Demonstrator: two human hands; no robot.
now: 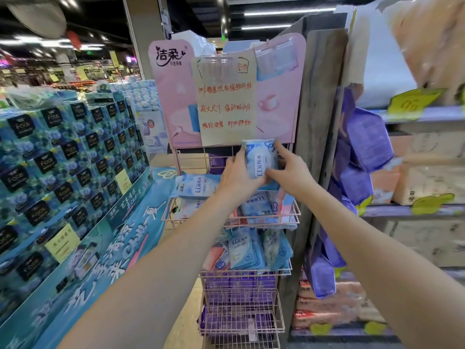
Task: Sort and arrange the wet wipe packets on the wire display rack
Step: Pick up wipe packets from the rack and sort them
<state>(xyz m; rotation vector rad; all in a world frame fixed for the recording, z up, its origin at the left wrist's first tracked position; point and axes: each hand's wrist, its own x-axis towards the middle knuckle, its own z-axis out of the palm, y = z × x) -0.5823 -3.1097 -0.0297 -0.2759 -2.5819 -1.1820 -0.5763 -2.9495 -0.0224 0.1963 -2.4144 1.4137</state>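
Both forearms stretch from the bottom edge toward the wire display rack. Fingers of the right hand pinch the upright blue wet wipe packet at its right edge; the left hand grips its left edge, holding it above the top basket. Loose packets lie askew at that basket's left edge. My worry is that setting it on such a slack heap could tip 1 or 2 over the front rim.

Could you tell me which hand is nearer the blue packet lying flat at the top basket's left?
Left. The left hand is beside the flat packet; the right hand is beyond the held packet.
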